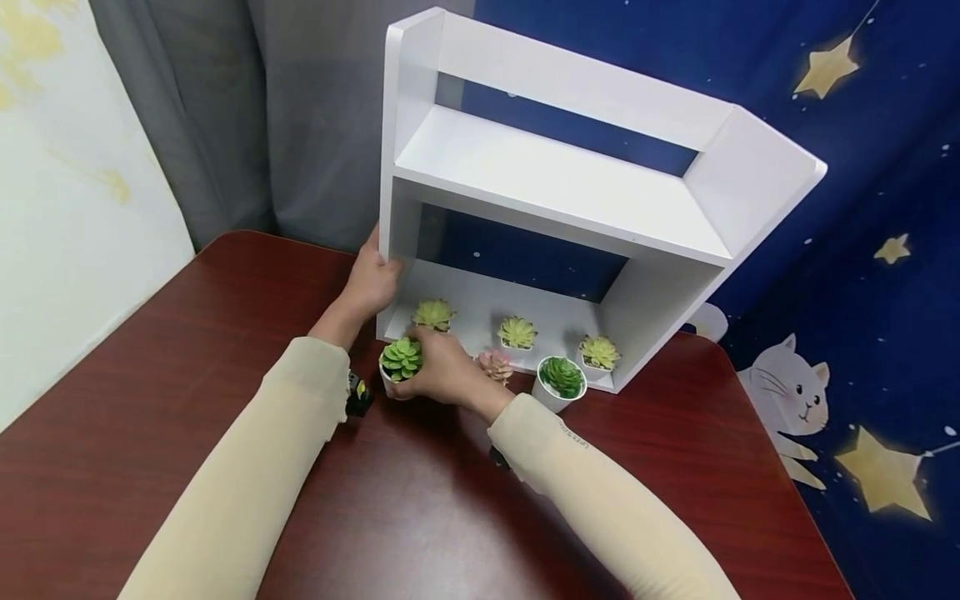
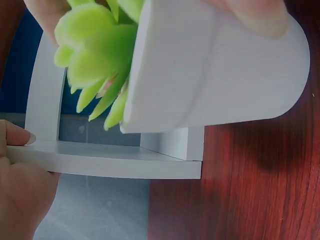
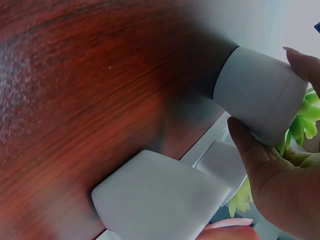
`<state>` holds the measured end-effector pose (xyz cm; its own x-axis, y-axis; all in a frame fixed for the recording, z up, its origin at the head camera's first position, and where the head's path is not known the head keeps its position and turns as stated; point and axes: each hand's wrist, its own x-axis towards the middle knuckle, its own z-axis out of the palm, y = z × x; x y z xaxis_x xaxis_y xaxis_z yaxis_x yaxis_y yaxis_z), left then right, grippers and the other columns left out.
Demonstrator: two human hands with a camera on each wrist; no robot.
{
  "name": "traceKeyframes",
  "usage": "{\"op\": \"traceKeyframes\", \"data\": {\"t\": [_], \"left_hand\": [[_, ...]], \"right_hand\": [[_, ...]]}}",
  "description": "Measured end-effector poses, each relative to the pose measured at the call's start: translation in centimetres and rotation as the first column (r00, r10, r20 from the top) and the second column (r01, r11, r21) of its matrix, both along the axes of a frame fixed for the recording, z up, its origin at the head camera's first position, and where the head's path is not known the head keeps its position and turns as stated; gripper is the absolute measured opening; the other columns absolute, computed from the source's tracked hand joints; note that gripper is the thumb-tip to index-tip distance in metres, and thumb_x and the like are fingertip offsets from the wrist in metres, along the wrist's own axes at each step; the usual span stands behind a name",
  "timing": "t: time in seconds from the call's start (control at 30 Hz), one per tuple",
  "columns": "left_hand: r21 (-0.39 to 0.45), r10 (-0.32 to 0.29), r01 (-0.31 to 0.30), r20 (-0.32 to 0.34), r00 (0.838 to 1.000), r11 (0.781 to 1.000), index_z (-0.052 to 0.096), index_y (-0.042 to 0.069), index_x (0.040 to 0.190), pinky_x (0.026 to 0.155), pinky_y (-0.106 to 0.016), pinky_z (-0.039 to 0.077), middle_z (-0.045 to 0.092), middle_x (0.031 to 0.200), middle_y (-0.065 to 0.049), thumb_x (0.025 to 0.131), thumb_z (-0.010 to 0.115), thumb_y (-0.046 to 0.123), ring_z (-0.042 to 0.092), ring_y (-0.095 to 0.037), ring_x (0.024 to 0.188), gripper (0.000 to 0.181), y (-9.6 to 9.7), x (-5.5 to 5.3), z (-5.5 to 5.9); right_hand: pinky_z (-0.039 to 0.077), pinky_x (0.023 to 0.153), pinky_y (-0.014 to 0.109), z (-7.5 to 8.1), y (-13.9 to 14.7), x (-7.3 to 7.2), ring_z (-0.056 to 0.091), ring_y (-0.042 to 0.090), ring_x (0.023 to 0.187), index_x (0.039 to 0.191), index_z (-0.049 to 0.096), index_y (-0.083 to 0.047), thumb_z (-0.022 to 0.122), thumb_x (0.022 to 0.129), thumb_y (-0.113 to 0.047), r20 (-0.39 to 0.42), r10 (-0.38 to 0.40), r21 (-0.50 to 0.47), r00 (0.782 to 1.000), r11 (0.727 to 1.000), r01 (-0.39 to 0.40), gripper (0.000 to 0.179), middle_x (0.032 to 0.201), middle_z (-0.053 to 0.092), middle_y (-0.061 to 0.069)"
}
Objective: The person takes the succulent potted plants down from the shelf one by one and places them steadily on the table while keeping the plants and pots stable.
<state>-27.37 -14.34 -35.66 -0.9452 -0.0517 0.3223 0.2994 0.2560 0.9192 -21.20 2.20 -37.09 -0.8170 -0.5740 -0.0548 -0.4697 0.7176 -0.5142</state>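
Observation:
My right hand [image 1: 446, 367] grips the white pot of a bright green succulent [image 1: 401, 358], thumb and fingers on opposite sides, in front of the shelf's left end. In the right wrist view the pot [image 3: 260, 92] is close to the tabletop; whether its base touches is unclear. My left hand [image 1: 371, 279] holds the left side panel of the white two-tier shelf [image 1: 386, 208]. The left wrist view shows the thumb and fingers of this hand [image 2: 25, 190] around the panel's edge. A pink succulent [image 1: 495, 365] stands right of the held pot, partly hidden by my right arm.
On the lower board sit yellow-green succulents: one at left [image 1: 433, 314], one mid-board [image 1: 517, 332], one at right [image 1: 598, 352]. A dark green potted succulent [image 1: 560, 379] stands before the shelf on the red-brown table [image 1: 420, 517]. Behind are grey [image 1: 322, 108] and blue starry curtains [image 1: 885, 317].

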Motion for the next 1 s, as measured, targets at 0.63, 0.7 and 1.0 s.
{"op": "traceKeyframes", "data": {"t": [0.63,0.7,1.0], "left_hand": [[0.016,-0.016,0.016,0.003,1.0,1.0,0.018,0.018,0.163,0.116,-0.063,0.029,0.034,0.16,-0.022,0.099,0.037,-0.001,0.036,-0.043,0.144,0.069,0.0,0.5,0.2],[0.02,-0.017,0.017,-0.001,1.0,1.0,0.018,0.018,0.163,0.116,-0.064,0.03,0.035,0.159,-0.023,0.099,0.037,-0.002,0.036,-0.043,0.144,0.069,0.0,0.4,0.2],[0.004,-0.001,0.001,0.02,1.0,1.0,0.02,0.018,0.162,0.115,-0.063,0.032,0.038,0.156,-0.024,0.1,0.038,0.0,0.04,-0.044,0.141,0.067,-0.1,0.2,0.1]], "right_hand": [[0.048,0.104,0.031,0.5,-0.2,-0.3,0.06,0.019,0.124,0.144,0.05,-0.008,0.091,0.069,-0.047,0.028,0.056,0.027,0.998,0.998,-0.056,0.094,0.136,0.063,0.004],[0.047,0.108,0.033,1.0,0.1,-0.4,0.057,0.02,0.129,0.148,0.047,-0.009,0.09,0.069,-0.047,0.047,0.065,0.019,0.997,0.998,-0.066,0.098,0.141,0.061,0.005],[0.05,0.105,0.036,2.7,2.0,-0.9,0.062,0.024,0.128,0.153,0.042,-0.01,0.09,0.075,-0.033,0.164,0.128,-0.112,0.978,0.988,-0.11,0.094,0.142,0.061,0.01]]}}
